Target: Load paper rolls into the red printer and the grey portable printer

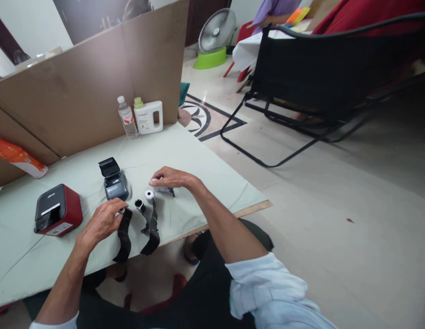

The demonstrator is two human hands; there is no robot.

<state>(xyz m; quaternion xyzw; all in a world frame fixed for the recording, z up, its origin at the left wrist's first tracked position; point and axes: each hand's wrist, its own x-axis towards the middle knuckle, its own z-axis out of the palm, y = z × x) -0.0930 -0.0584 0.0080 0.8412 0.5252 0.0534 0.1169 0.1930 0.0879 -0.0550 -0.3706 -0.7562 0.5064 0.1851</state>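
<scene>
My left hand (102, 220) is closed, its fingertips pinching a small roll with a black strip (124, 237) that hangs down over the table's front edge. My right hand (173, 177) curls its fingers onto a small white roll (160, 188), mostly covered by the hand. Between the hands stand a white-ended roll (150, 195) and a roll with a dark, open core (140, 205), with black strips trailing toward the edge. Just behind my left hand sits a small dark portable label printer (116, 188), its lid raised.
A red and black box-shaped device (60, 210) stands left. Along the cardboard partition (89, 68) are an orange bottle (22, 157), a clear water bottle (127, 118) and a white detergent jug (149, 118). A black folding chair (301, 77) and fan (217, 31) stand beyond the table (199, 160).
</scene>
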